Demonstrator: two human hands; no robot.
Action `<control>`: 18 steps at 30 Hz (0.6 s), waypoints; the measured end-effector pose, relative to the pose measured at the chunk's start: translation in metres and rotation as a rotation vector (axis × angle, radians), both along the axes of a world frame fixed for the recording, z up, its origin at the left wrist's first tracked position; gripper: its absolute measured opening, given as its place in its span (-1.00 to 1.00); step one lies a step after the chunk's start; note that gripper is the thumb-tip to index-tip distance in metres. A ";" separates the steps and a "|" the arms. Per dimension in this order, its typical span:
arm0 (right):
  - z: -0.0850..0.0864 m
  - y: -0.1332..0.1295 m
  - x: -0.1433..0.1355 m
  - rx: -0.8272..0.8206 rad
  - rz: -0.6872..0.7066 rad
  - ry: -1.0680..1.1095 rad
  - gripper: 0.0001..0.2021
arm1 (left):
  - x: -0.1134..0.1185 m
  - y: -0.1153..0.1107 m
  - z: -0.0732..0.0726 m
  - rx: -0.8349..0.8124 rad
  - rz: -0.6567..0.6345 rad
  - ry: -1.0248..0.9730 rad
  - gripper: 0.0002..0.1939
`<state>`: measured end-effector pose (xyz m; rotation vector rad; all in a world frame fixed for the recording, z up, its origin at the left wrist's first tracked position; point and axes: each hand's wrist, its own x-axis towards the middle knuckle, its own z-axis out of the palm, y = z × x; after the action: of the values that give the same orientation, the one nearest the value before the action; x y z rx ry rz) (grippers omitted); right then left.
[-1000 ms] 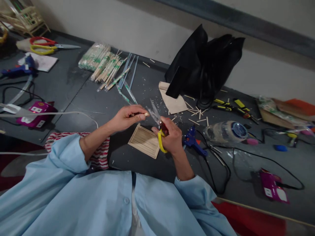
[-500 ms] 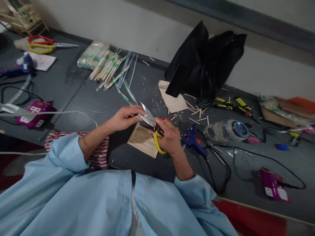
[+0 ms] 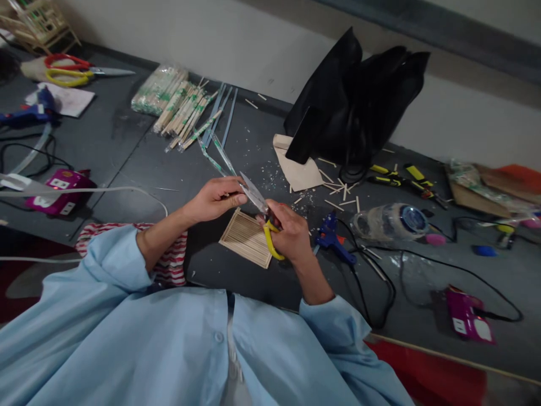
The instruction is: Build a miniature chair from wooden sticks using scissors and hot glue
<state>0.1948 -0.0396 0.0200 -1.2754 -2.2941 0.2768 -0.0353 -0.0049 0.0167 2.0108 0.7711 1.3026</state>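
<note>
My right hand [image 3: 291, 228] is closed round the handles of a pair of scissors [image 3: 254, 193], one loop yellow. Their blades are together and point up and left, the tips reaching my left hand [image 3: 218, 198]. The left fingers are pinched near those tips; whatever they hold is too small or hidden to make out. Under the scissors a flat panel of thin wooden sticks [image 3: 245, 239] lies on the table, its right corner near the right hand. Opened clear wrappers with green print [image 3: 222, 153] lie just beyond the left fingers.
Wrapped chopsticks [image 3: 183, 113] lie at the back left. A blue glue gun [image 3: 333, 239], a plastic jar [image 3: 389, 221] and cut stick pieces [image 3: 344, 192] are at the right. A black bag [image 3: 359, 107] stands by the wall. A striped cloth [image 3: 173, 259] lies under my left forearm.
The scissor blades, apart around the left fingertips before, have come together. My left thumb has shifted slightly; the panel has stayed in place.
</note>
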 end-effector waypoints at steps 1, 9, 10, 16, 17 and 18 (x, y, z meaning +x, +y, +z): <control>-0.001 0.000 0.000 -0.006 0.001 0.009 -0.66 | 0.000 0.000 0.001 -0.014 -0.004 0.002 -0.66; -0.004 0.010 0.010 0.060 -0.230 0.169 -0.59 | 0.000 -0.002 0.006 -0.363 -0.104 -0.231 -0.70; -0.003 0.011 0.011 0.068 -0.233 0.165 -0.59 | 0.001 -0.002 0.006 -0.398 -0.113 -0.237 -0.70; -0.001 0.004 0.004 0.079 -0.050 0.016 -0.61 | 0.001 0.001 0.001 -0.332 -0.141 -0.220 -0.68; -0.001 0.003 0.002 0.079 -0.028 -0.010 -0.61 | 0.001 0.002 -0.001 -0.301 -0.138 -0.220 -0.68; -0.001 0.003 0.001 0.084 -0.018 -0.031 -0.61 | 0.001 0.003 -0.002 -0.270 -0.130 -0.219 -0.69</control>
<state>0.1962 -0.0371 0.0191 -1.2659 -2.2934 0.1541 -0.0345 -0.0023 0.0143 1.6460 0.6625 1.2460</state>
